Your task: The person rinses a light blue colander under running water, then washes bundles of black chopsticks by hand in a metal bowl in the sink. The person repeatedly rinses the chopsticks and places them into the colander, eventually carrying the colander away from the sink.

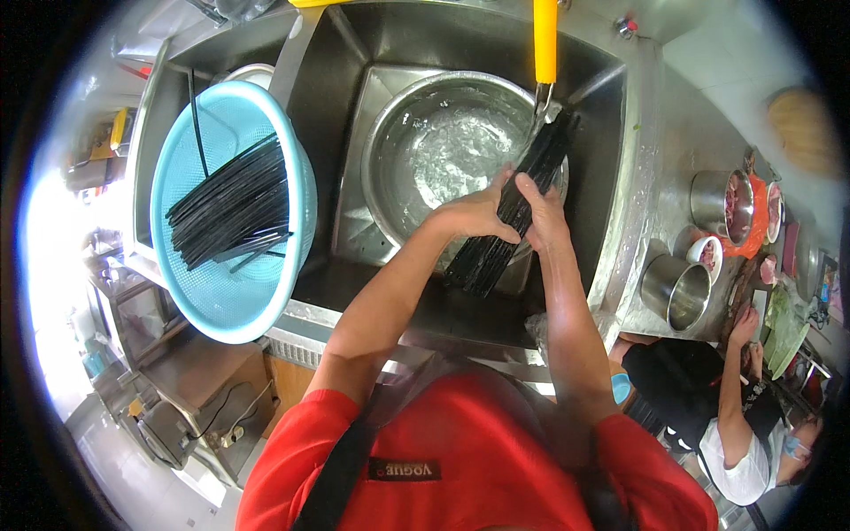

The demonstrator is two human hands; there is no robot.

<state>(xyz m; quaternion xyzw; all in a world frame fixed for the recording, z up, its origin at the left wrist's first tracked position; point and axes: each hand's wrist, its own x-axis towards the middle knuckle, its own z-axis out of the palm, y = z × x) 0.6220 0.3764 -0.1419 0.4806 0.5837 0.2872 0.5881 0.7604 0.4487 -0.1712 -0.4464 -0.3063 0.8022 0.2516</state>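
Note:
Both hands hold a wet bundle of thin black sticks slantwise over the right part of a round metal basin. My left hand grips the bundle's middle from the left, and my right hand closes around it from the right. Water runs from a faucet with a yellow sleeve onto the upper end of the bundle. The basin holds rippling water and stands in a steel sink. A light blue plastic colander at the left holds another pile of black sticks.
The colander rests over a second sink compartment at the left. On the right counter stand a steel pot with raw meat, an empty-looking steel pot and a white bowl with meat. A co-worker holds a knife at the lower right.

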